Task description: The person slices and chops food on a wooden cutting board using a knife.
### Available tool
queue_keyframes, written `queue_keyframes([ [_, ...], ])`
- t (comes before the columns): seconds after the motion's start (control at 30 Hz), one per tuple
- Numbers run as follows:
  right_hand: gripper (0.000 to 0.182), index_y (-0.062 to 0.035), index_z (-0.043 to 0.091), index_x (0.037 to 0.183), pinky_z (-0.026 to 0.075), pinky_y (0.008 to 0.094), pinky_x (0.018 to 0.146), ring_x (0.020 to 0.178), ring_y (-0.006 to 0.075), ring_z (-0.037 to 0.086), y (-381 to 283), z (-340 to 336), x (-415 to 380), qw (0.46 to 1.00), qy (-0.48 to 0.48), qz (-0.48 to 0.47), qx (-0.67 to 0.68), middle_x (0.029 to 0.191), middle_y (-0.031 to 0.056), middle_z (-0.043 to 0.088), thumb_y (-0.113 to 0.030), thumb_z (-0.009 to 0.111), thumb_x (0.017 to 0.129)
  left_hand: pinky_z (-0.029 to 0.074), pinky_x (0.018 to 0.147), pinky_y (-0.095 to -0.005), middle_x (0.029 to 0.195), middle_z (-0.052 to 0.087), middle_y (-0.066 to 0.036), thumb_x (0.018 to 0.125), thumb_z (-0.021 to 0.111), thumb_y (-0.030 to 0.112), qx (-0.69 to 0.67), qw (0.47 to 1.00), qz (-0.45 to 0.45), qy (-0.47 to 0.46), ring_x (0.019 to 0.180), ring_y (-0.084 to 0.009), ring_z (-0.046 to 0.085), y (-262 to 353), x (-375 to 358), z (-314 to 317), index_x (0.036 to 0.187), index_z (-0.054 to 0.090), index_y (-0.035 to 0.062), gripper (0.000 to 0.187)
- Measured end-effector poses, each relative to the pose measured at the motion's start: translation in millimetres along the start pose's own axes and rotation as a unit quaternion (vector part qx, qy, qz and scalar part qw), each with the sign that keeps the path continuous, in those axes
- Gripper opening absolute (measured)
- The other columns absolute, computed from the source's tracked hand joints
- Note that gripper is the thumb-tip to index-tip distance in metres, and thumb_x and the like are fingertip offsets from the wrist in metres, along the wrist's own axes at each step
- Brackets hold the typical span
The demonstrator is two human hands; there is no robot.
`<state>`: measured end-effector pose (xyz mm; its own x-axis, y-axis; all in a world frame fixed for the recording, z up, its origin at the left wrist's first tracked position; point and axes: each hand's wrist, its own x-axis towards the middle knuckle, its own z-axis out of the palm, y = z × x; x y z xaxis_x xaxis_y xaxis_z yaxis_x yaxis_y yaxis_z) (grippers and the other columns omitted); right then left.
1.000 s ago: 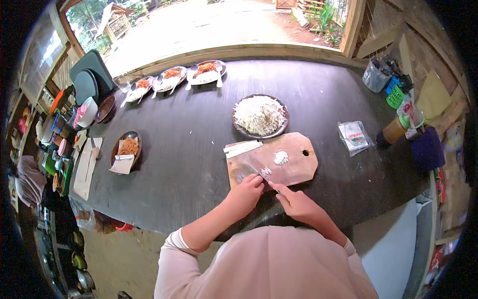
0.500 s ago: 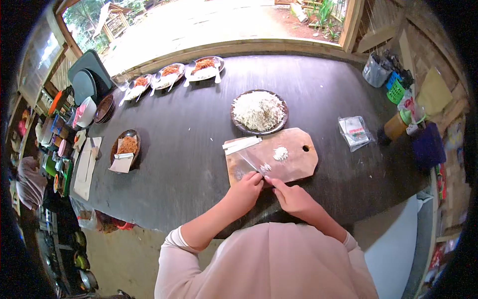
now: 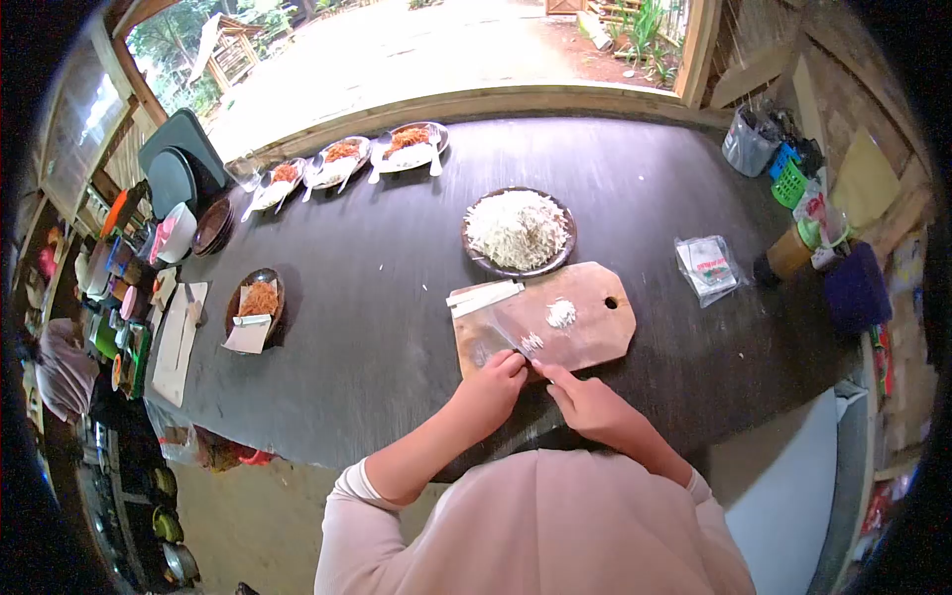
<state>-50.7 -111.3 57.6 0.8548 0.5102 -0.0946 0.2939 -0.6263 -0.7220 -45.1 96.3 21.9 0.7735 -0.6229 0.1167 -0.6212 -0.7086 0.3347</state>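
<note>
My right hand [image 3: 592, 405] grips a knife [image 3: 516, 337] whose blade points away and to the left over a wooden cutting board [image 3: 595, 342]. Beside the blade, my left hand [image 3: 493, 385] has its fingers bunched at the board's near edge; what they pinch is hidden. A few small white cut pieces [image 3: 533, 342] lie by the blade. Farther up the board is a little heap of chopped white bits [image 3: 560, 313]. Pale white sticks [image 3: 484, 298] rest along the board's upper left edge. Just beyond stands a dark round dish [image 3: 468, 250] heaped with white shreds [image 3: 518, 228].
Several plates of food [image 3: 409, 144] with cutlery line the far edge. A brown bowl [image 3: 260, 297] with orange shreds and paper sits left, near a long pale board [image 3: 180, 342]. To the right lie a plastic-wrapped packet [image 3: 707, 268] and a green basket [image 3: 789, 184].
The whole view has shifted slightly, with the table appearing a little lower. Both hands and the knife stay in nearly the same place on the board.
</note>
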Motion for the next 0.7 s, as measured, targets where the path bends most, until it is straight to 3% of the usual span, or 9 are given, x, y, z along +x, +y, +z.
queue_keyframes([
  [0.1,0.04,-0.0171,0.043,0.138,0.049,0.0559,0.06,0.069,0.0454,0.063,1.1,2.0,-6.3,1.0,-0.013,0.014,0.011,0.077,0.0256,0.064,-0.021,0.046,0.098,0.044,0.102,-0.0361,0.117,0.055,-0.014,0.078,0.059,0.004,-0.005,1.0,-0.004,-0.013,0.119,-0.0322,0.05,0.0,-1.9,1.3,0.109,0.06,-0.0049,0.032],
  [0.2,0.041,-0.017,0.042,0.139,0.05,0.0557,0.066,0.071,0.0456,0.063,-1.7,3.6,-1.6,0.995,-0.049,0.083,-0.026,0.082,0.0273,0.064,-0.021,0.046,0.098,0.046,0.1,-0.0364,0.116,0.055,-0.015,0.077,0.06,0.003,-0.042,0.999,-0.017,0.01,0.118,-0.0322,0.051,1.1,-2.4,3.4,0.107,0.06,-0.005,0.032],
  [0.27,0.041,-0.0165,0.041,0.14,0.05,0.0558,0.065,0.069,0.045,0.064,14.9,14.7,7.0,0.998,-0.013,0.019,-0.05,0.081,0.0273,0.064,-0.021,0.046,0.099,0.046,0.099,-0.0364,0.116,0.055,-0.015,0.076,0.059,0.003,-0.054,0.998,-0.014,0.013,0.117,-0.0319,0.052,1.5,-2.4,-0.7,0.107,0.06,-0.005,0.032],
  [0.5,0.04,-0.0147,0.042,0.138,0.05,0.0559,0.062,0.069,0.0456,0.063,0.2,2.9,-1.5,0.999,0.004,-0.015,0.031,0.079,0.0272,0.064,-0.019,0.046,0.098,0.047,0.097,-0.0352,0.114,0.056,-0.014,0.077,0.056,0.002,-0.05,0.998,-0.019,0.021,0.115,-0.0308,0.053,1.3,-3.4,2.4,0.107,0.06,-0.0045,0.031],
  [0.57,0.041,-0.0125,0.043,0.139,0.049,0.0514,0.076,0.085,0.0449,0.063,-13.2,-3.9,5.4,0.994,-0.066,0.089,-0.007,0.095,0.0278,0.064,-0.016,0.046,0.098,0.047,0.098,-0.0351,0.115,0.056,-0.014,0.076,0.057,0.001,-0.054,0.998,-0.025,0.011,0.117,-0.031,0.052,0.9,-2.5,4.0,0.107,0.06,-0.0042,0.032],
  [0.7,0.041,-0.0132,0.044,0.139,0.049,0.0514,0.077,0.087,0.045,0.063,-2.8,-2.3,4.1,0.997,-0.048,0.061,0.004,0.095,0.0274,0.065,-0.016,0.046,0.098,0.046,0.1,-0.036,0.117,0.055,-0.014,0.076,0.057,0.001,-0.016,0.999,-0.024,-0.035,0.119,-0.0314,0.051,2.3,-1.3,-4.7,0.108,0.06,-0.0042,0.033],
])
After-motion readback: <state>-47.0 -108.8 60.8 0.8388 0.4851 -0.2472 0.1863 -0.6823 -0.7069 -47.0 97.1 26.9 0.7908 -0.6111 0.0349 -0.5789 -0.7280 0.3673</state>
